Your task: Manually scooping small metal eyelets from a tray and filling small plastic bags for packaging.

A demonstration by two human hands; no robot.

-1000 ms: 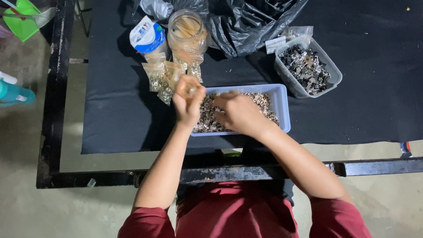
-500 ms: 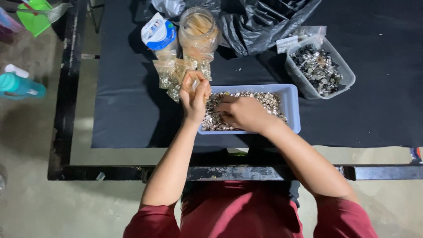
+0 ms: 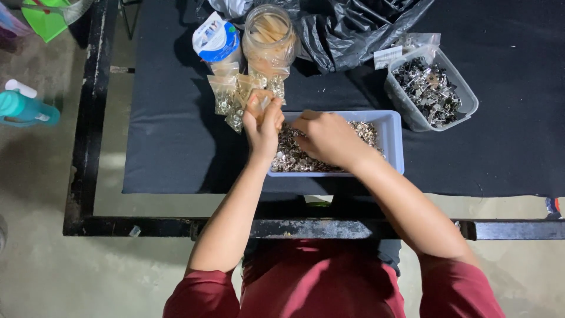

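On black table cloth (image 3: 176, 147), grey tray (image 3: 393, 141), concrete floor (image 3: 47, 176)

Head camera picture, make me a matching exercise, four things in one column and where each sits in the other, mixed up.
Things:
1. blue tray
2. clear tub
3. jar
4. teal bottle

Places:
A. on the floor, left of the table
B. under both hands
C. far right on the black cloth
D. behind the small bags

Pairs: 1-B, 2-C, 3-D, 4-A
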